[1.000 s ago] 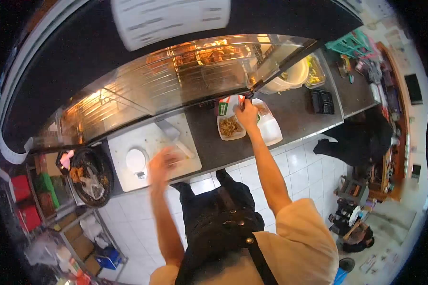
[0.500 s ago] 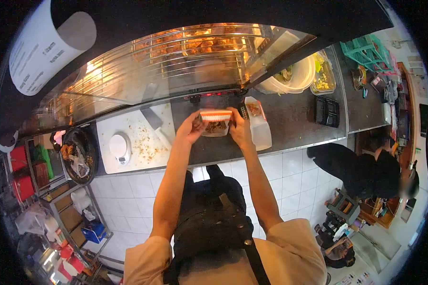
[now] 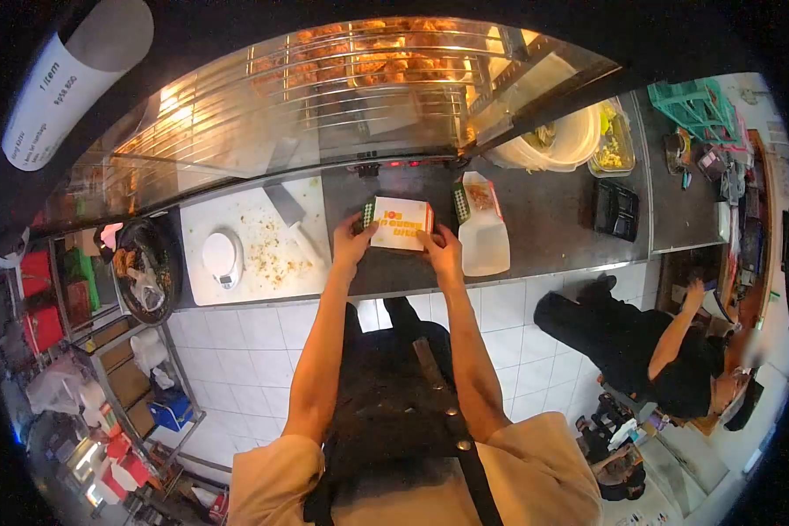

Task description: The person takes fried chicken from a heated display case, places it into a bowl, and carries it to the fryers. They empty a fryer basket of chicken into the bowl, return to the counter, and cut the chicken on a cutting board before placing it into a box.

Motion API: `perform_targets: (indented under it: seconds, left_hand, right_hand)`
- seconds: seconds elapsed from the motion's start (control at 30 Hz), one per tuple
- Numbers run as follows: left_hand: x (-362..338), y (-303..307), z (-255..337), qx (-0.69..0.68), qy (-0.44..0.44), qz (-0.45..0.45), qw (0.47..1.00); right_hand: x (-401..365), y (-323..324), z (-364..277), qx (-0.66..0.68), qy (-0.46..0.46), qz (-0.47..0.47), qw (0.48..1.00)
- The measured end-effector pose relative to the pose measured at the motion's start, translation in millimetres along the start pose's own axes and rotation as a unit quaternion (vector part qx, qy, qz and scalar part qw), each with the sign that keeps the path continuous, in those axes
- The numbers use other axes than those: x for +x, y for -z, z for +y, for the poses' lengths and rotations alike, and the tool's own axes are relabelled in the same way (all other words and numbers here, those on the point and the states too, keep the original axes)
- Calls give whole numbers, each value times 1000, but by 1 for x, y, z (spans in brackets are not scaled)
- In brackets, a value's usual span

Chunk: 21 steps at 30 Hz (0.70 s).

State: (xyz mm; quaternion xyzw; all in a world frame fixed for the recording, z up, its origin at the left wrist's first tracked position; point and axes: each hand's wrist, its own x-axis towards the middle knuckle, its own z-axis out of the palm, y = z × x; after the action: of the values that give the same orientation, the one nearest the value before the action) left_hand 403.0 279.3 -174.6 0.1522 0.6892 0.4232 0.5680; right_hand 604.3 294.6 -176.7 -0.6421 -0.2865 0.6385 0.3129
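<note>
A closed food box (image 3: 401,219) with a white lid, orange-red lettering and a green-patterned side lies on the dark counter. My left hand (image 3: 351,238) grips its left edge, and my right hand (image 3: 442,249) has its fingers round the lower right corner. Just right of it stands a second box (image 3: 485,246), its lid folded open toward me and food inside at the far end. On the left, a white cutting board (image 3: 254,195) covered with crumbs carries a cleaver (image 3: 285,205) with a white handle and a round white scale (image 3: 222,256).
Behind the counter (image 3: 543,250) is a lit glass case with wire racks (image 3: 394,79) of food. A white tub (image 3: 559,153), a tray of greens (image 3: 616,145) and a black container (image 3: 615,210) sit at right. A wok (image 3: 149,272) is at left; a person (image 3: 640,346) is at far right.
The lid of the held box has come down flat over the food. The person at the right has shifted, an arm now visible. The camera view has moved slightly.
</note>
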Motion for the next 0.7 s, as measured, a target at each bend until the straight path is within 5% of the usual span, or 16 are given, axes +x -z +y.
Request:
perform_targets:
  seconds: [0.2,0.5,0.7]
  left_hand:
    - [-8,-2,-6,-53,34,-21,998]
    - [-23,-9,13,-75,75,3,994]
    - [-12,-9,-6,-182,90,-1,979]
  right_hand:
    - [-2,-1,0,12,-101,-42,994]
    - [-11,8,5,231,-137,-161,950]
    - [-12,6,14,208,-106,-127,964]
